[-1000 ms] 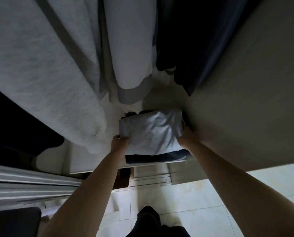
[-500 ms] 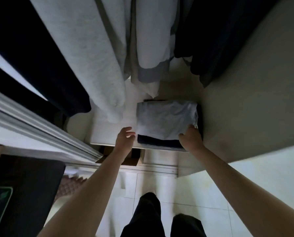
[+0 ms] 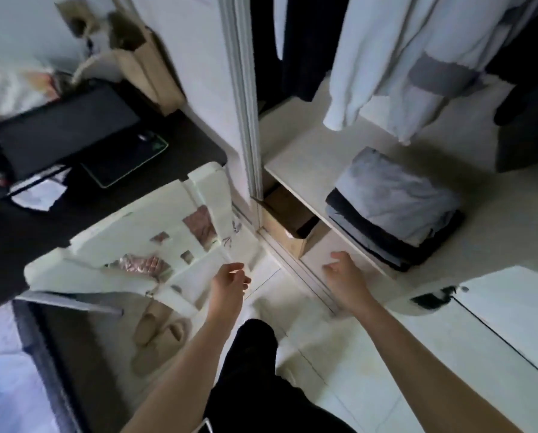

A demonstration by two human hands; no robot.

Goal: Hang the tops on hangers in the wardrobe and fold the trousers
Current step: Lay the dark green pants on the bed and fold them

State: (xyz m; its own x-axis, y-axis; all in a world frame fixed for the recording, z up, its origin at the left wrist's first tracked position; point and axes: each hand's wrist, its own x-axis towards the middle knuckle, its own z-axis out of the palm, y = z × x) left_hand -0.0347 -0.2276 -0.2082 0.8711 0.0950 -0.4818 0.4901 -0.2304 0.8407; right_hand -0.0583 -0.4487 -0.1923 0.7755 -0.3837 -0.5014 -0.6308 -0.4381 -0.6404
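Both hands hold nothing. Left hand (image 3: 230, 278): grip slack, fingers loosely curled, nothing between them, hanging over the pale floor tiles (image 3: 371, 354). Right hand (image 3: 344, 271): grip apart, fingers spread and relaxed, just below the front edge of the wardrobe shelf (image 3: 299, 157), not touching it as far as can be seen.

Hidden or unclear: whole frame is motion-blurred. Hangers and rail are cut off at the top edge, so only the lower parts of the hanging tops (image 3: 396, 57) show. Dark garments beside them merge with the shadow; count not readable. Under the shelf, a cardboard box (image 3: 288, 220) is half hidden by the shelf edge and the sliding door frame (image 3: 246, 98).

Writing: none legible anywhere.

Materials and shapes: stack of folded trousers (image 3: 392, 204) lies on the shelf, up and to the right of the right hand; top piece is soft light grey cloth, rounded fold, with dark and grey layers beneath. Hanging tops are white, fleecy, one with a grey band. Left of the left hand, a blocky white foam packing piece (image 3: 136, 242) with cut-out holes; beyond it a dark surface (image 3: 27, 229) carrying a flat black screen (image 3: 64, 129). Beige slippers (image 3: 155, 335) lie on the floor.
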